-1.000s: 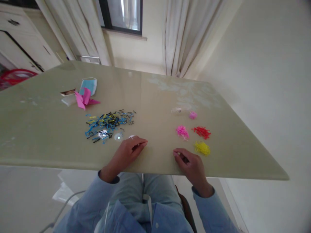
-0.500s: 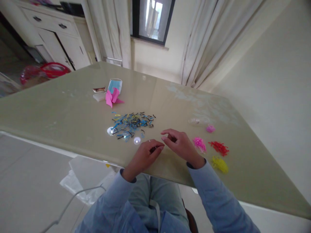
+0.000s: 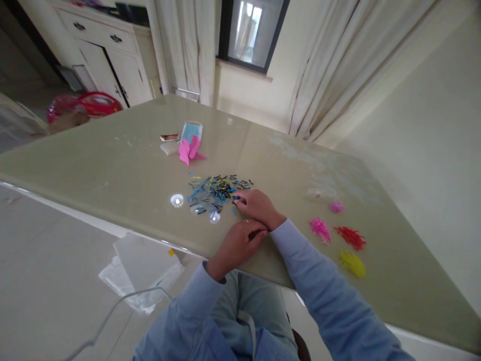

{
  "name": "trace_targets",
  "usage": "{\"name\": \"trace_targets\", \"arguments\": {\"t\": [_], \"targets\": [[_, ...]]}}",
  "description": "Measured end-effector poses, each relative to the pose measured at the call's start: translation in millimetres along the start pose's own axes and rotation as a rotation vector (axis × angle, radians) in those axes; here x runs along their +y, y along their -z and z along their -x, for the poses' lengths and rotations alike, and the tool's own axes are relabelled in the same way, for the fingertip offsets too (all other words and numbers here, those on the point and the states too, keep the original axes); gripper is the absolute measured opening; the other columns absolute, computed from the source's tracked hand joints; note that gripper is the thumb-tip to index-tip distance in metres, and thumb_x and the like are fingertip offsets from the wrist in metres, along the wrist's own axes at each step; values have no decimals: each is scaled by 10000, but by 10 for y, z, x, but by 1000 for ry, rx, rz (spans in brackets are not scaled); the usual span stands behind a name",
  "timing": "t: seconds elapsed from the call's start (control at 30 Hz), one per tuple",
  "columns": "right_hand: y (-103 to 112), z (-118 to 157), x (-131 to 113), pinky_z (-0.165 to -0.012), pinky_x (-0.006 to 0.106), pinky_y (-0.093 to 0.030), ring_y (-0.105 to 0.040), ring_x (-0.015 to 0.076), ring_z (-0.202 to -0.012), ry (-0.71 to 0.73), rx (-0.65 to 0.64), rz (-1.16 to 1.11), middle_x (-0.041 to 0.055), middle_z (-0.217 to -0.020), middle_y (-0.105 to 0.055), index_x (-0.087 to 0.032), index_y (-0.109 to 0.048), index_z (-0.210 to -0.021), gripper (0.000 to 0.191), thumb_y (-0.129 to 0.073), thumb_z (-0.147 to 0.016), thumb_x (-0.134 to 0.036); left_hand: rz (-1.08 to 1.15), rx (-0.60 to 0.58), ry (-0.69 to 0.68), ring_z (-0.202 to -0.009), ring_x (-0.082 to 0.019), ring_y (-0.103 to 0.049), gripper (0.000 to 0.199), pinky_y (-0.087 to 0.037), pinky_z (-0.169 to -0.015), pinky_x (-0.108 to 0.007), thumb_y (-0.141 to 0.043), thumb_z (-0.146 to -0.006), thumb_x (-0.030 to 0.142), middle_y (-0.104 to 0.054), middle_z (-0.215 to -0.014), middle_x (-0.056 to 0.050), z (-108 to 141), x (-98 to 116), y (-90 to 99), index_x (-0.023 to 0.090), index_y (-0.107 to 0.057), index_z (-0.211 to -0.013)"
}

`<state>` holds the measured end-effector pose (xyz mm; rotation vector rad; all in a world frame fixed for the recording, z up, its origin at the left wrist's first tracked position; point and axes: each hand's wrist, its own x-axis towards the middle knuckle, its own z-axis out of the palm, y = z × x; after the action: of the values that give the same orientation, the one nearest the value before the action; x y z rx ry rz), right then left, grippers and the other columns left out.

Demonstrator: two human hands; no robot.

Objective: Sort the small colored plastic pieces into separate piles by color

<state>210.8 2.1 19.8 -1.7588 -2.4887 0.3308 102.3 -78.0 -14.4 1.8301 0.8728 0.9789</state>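
A loose pile of small blue, black and yellow rubber bands point(image 3: 216, 189) is spread on the table. At the pile's right edge my right hand point(image 3: 259, 208) pinches, with a dark bluish band at its fingertips. My left hand point(image 3: 240, 245) is nearer the table's front edge, just below the right wrist, fingers curled together; what they hold, if anything, is too small to make out. Farther right are separate heaps of pink bands point(image 3: 320, 230), red bands point(image 3: 350, 237) and yellow bands point(image 3: 353, 264).
Beyond the pile sit a blue face mask point(image 3: 192, 131), pink folded paper point(image 3: 190, 149) and a small packet point(image 3: 169, 137). A clear plastic container point(image 3: 319, 193) and a pink lump point(image 3: 337, 206) are at the right. The glossy table's front edge point(image 3: 150, 238) runs before me.
My right hand has moved left and forward to the band pile, its fingers closing there. My left hand stays curled near the front edge. The whole view has shifted slightly.
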Motion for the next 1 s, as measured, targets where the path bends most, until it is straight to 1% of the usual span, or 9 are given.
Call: {"name": "trace_targets", "arguments": {"t": [0.13, 0.23, 0.33, 0.43, 0.5, 0.6, 0.7, 0.83, 1.0], "targets": [[26, 110, 45, -810, 276, -462, -696, 206, -958, 6, 14, -8, 51, -1070, -776, -250, -738, -1174, 312, -528, -955, -324, 10, -20, -8, -756, -162, -625, 178, -425, -705, -260, -567, -916, 188, -730, -822, -37, 1, 6, 0, 158, -727, -842], [56, 145, 56, -769, 263, -445, -696, 192, -898, 5, 24, -28, 39, -999, -784, -242, -753, -1132, 291, -544, -949, -330, 11, -9, -9, -756, -158, -627, 171, -425, -703, -254, -568, -911, 177, -732, -824, -36, 2, 3, 3, 157, -729, -859], [76, 121, 29, -719, 260, -419, -687, 183, -838, 4, 47, -15, 40, -940, -784, -231, -771, -1063, 294, -530, -960, -364, 10, 7, -13, -764, -156, -633, 167, -430, -709, -250, -574, -913, 186, -736, -834, -34, 4, -6, 2, 158, -731, -865], [88, 49, -11, -697, 263, -401, -679, 179, -830, -5, 84, 27, 52, -951, -781, -216, -778, -1008, 337, -480, -981, -372, -7, 7, -15, -775, -161, -642, 172, -439, -720, -255, -575, -917, 197, -742, -845, -35, 4, -21, -2, 158, -736, -874], [96, -12, -27, -694, 264, -397, -677, 179, -844, 4, 71, 64, 54, -978, -779, -215, -771, -1032, 352, -457, -988, -367, -10, 12, -10, -776, -163, -649, 173, -446, -722, -256, -575, -917, 199, -748, -847, -37, 3, -31, -2, 157, -741, -893], [109, -93, -31, -699, 257, -400, -674, 178, -863, 41, 20, 97, 38, -1004, -778, -240, -768, -1069, 313, -500, -958, -357, 20, 30, 16, -795, -165, -667, 177, -466, -733, -255, -578, -909, 195, -763, -891, -38, 5, -41, -2, 162, -746, -955], [117, -132, -33, -695, 258, -397, -671, 183, -859, 70, -13, 119, 37, -975, -780, -246, -789, -982, 272, -537, -921, -331, 48, 42, 36, -795, -167, -677, 193, -480, -733, -258, -570, -903, 191, -771, -912, -38, 10, -52, -9, 166, -744, -981], [122, -135, -64, -690, 273, -391, -664, 199, -830, 84, -42, 164, 75, -927, -775, -207, -788, -850, 289, -517, -908, -291, 60, 53, 40, -752, -164, -669, 189, -481, -705, -257, -569, -891, 185, -768, -873, -36, 14, -62, -21, 159, -743, -960], [107, -155, -86, -667, 275, -378, -666, 211, -842, 70, -31, 182, 91, -946, -773, -208, -781, -901, 306, -480, -909, -266, 77, 62, 33, -783, -168, -682, 185, -492, -729, -259, -570, -889, 186, -771, -893, -38, 9, -56, -15, 160, -739, -959]]}}
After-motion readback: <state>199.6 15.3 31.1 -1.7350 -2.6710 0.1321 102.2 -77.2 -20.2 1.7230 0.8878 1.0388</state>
